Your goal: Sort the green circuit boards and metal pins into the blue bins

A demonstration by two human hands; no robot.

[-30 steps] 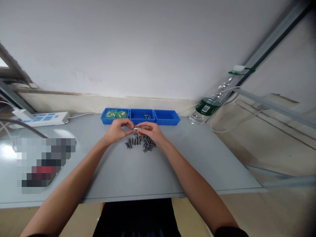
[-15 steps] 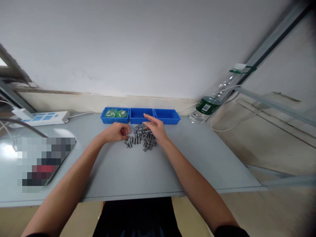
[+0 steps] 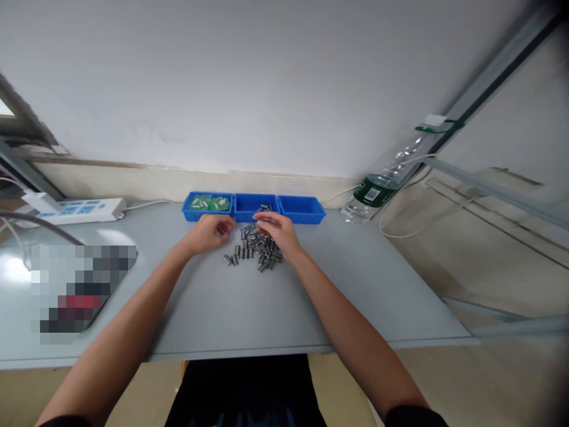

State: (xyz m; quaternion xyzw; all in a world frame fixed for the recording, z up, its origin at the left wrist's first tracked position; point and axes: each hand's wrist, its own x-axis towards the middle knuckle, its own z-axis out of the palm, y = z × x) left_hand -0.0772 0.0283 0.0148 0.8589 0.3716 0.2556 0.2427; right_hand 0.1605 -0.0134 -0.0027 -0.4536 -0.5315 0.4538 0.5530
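A loose heap of small grey metal cylinders (image 3: 267, 252) lies on the table, with several strays on its left side. My left hand (image 3: 208, 233) is at the heap's left edge, fingers curled in toward the thumb; whatever they hold is hidden. Over the heap's far side, my right hand (image 3: 282, 234) has its fingers stretched forward and apart, close to the cylinders. Just beyond stands the middle blue bin (image 3: 249, 204), with several cylinders in its right part. Joined to it on the left is a blue bin (image 3: 184, 209) with green-and-white pieces; another blue bin (image 3: 302, 207) adjoins on the right.
A clear bottle (image 3: 373, 190) with a green label leans at the back right by a metal frame. On the left lie a white power strip (image 3: 93, 210), cables and a flat blurred-out object (image 3: 89, 290). The wall (image 3: 267, 107) rises behind the bins.
My right hand has drawn back slightly from the middle bin to the heap, uncovering cylinders in that bin. My left hand has lifted slightly away from the stray cylinders.
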